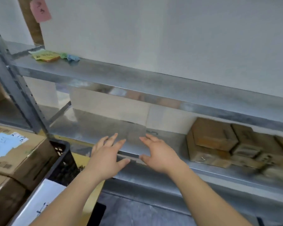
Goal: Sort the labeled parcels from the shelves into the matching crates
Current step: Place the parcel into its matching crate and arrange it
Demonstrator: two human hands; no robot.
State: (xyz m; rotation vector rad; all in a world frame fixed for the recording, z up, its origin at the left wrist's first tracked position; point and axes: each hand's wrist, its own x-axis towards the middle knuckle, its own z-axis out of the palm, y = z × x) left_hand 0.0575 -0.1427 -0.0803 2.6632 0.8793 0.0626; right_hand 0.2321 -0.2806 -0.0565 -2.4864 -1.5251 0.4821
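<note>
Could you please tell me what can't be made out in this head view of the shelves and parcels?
- Brown parcels on the lower shelf: motion blur hides any labels; the right edge cuts the stack.
- Sticky notes on the upper shelf: writing too small.
- Pink note: cut by the top edge, unreadable.
- Black crate: contents hidden by the labeled box.
- Left hand, right hand: open; shelf contact unclear.

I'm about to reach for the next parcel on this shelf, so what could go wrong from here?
1. The cardboard parcels are stacked unevenly at the shelf's right; pulling one may topple the others.
2. Both the left hand and right hand are empty and well left of the stack, so it is a sideways reach.
3. The picture is blurred and labels cannot be read, so a wrong crate is possible.
</note>
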